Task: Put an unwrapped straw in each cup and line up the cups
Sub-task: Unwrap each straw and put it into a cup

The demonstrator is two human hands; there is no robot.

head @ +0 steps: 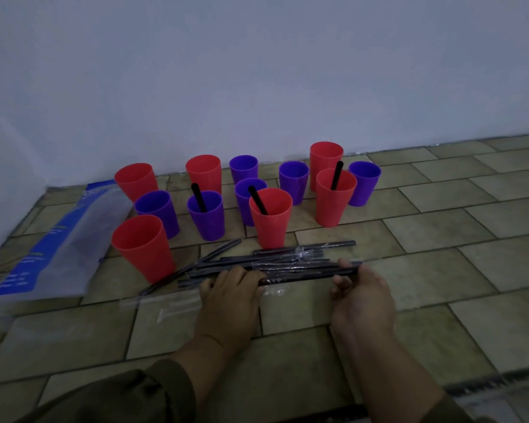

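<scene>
1. Hands. Our left hand (229,288) is curled over the left end of one wrapped straw (306,277). Our right hand (361,296) pinches the right end between thumb and fingertips. The straw spans the gap between the hands, at the near edge of the pile (275,264). Whether it touches the pile, we cannot tell.

2. Handling. We judge the straw to be light and fairly stiff. Its clear film looks thin and probably slippery. Take hold at the ends, as here. Tear the film at one end and draw the straw out along its length. Do not bend it at mid-length.

3. Surroundings. The pile of wrapped straws lies on the floor (440,270), just beyond the hands. Empty wrappers (165,303) lie left of the left hand. Twelve cups (142,247), red and purple, stand in a loose cluster between the pile and the wall (257,71), not in a line. Three carry bare straws (257,199); nine are without. A plastic bag (52,245) lies at the left.

4. Obstructions. The front cups stand just beside the pile. A reach to the far cups passes over them and could tip one.
</scene>
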